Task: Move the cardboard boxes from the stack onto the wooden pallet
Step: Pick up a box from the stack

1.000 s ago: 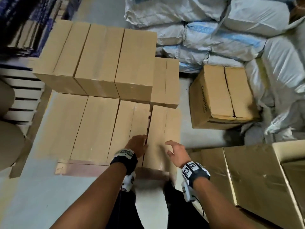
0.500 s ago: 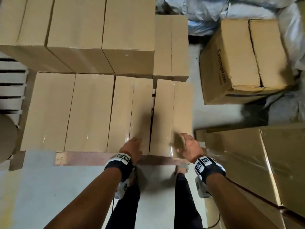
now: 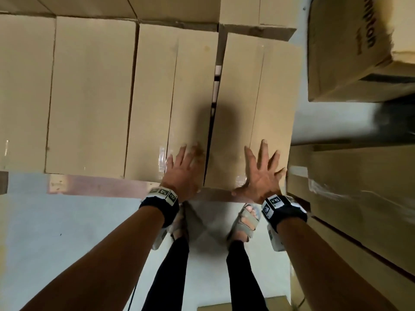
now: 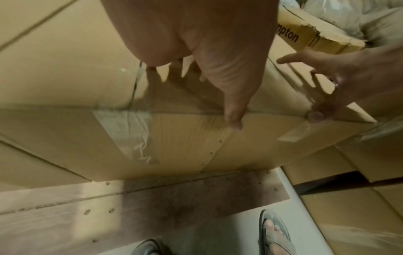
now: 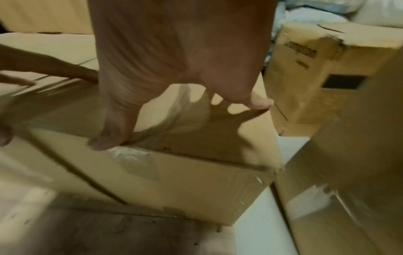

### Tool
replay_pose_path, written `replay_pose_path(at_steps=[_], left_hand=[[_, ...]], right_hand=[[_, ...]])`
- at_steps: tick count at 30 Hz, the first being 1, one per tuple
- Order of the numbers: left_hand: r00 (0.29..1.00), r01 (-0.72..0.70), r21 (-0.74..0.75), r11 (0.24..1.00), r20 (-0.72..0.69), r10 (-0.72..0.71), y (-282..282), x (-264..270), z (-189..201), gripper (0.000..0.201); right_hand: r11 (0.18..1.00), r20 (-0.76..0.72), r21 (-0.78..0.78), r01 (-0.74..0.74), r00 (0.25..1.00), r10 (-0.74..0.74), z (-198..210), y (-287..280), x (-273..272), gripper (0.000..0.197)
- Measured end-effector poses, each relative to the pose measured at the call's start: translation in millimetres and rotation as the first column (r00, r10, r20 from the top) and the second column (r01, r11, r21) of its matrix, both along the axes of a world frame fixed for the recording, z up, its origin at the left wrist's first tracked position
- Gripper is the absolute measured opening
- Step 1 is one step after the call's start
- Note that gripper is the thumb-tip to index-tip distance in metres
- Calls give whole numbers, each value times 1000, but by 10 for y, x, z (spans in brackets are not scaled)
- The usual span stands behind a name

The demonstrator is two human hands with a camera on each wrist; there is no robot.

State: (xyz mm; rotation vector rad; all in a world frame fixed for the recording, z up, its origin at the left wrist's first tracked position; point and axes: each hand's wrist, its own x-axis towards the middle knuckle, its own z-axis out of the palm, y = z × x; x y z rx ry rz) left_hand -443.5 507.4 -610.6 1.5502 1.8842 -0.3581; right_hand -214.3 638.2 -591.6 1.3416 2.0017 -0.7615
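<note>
We've got both hands flat, fingers spread, gripping nothing. Our left hand rests on the near end of a plain brown cardboard box w/ clear tape; our right hand on the rightmost brown cardboard box just beside it. Both boxes sit in a row on the low wooden pallet, a narrow gap btwn them. Printed brown carton stands apart, far right.

Four plain cardboard boxes sit side by side in the front row on one wooden pallet, with more behind, cut off by the frame. One printed carton stands apart. Two hands show, left and right; two sandalled feet.
</note>
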Motion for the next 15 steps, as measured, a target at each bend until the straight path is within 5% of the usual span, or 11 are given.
replay_pose_path(at_steps=[5,15], left_hand=[[1000,-24,82,996,-9,25,-72,115,-142,143],[1000,-11,102,995,-12,12,-86,147,-146,137]], right_hand=[[995,16,36,90,996,-91,-68,26,159,176],[991,-43,-4,-136,990,136,38,90,250,155]])
